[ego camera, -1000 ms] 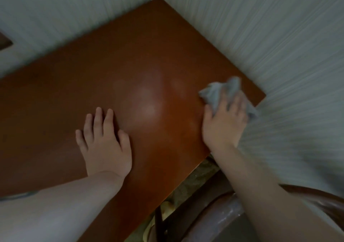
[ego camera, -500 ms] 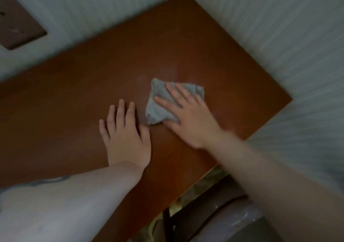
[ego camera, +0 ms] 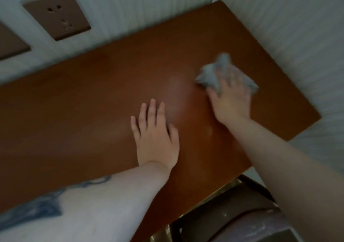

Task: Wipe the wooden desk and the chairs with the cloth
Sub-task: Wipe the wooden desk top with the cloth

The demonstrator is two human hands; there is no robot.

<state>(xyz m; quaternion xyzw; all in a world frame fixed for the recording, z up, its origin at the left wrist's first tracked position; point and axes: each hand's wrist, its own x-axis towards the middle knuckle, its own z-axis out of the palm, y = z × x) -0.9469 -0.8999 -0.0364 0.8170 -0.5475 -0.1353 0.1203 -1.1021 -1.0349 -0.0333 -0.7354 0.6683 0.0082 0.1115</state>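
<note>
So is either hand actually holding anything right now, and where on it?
The right hand presses the crumpled grey cloth from above onto the reddish-brown wooden desk; motion blur hides any curl. The left hand holds nothing.

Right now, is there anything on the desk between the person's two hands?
No. In the head view, only bare wood of the desk separates the flat left hand from the right hand, which presses on the grey cloth.

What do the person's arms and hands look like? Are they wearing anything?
Both arms are bare, with no sleeves showing. The left hand and right hand wear no gloves, and no rings or watch can be seen. The left forearm has a blue tattoo, too blurred to make out its design.
</note>
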